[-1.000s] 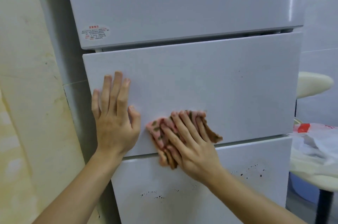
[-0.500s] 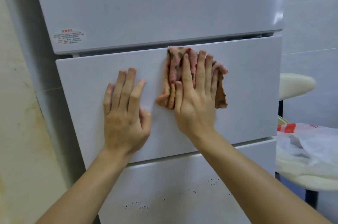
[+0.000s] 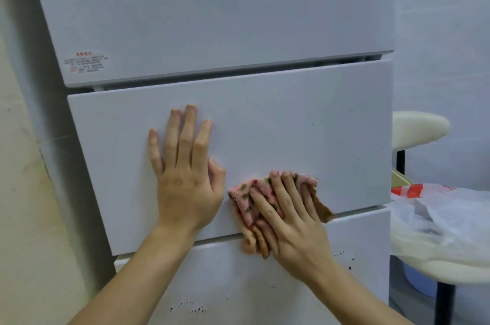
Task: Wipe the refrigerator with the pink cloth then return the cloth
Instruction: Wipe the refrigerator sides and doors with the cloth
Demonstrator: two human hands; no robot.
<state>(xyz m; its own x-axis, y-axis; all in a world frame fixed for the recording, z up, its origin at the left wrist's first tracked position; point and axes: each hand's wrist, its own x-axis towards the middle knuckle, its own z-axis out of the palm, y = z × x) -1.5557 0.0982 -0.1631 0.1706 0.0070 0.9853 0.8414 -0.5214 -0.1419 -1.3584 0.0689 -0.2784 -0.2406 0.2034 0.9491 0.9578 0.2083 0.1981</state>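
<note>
A white refrigerator (image 3: 305, 123) with three stacked door panels fills the view. My left hand (image 3: 185, 176) lies flat with straight fingers on the middle panel. To its right, my right hand (image 3: 289, 218) presses a crumpled pink cloth (image 3: 245, 197) with green spots against the bottom edge of the middle panel, fingers spread over it. Part of the cloth hangs over the gap onto the lower panel. Small dark specks dot the lower panel (image 3: 191, 307).
A label with red print (image 3: 86, 62) sits on the upper door at the left. A cream wall (image 3: 18, 192) stands left of the fridge. At the right is a cream chair (image 3: 421, 129) with a white plastic bag (image 3: 445, 213) on its seat.
My right hand swept the cloth from the bottom of the middle panel up to its top edge, then back down to the bottom edge. My left hand stayed flat on the panel.
</note>
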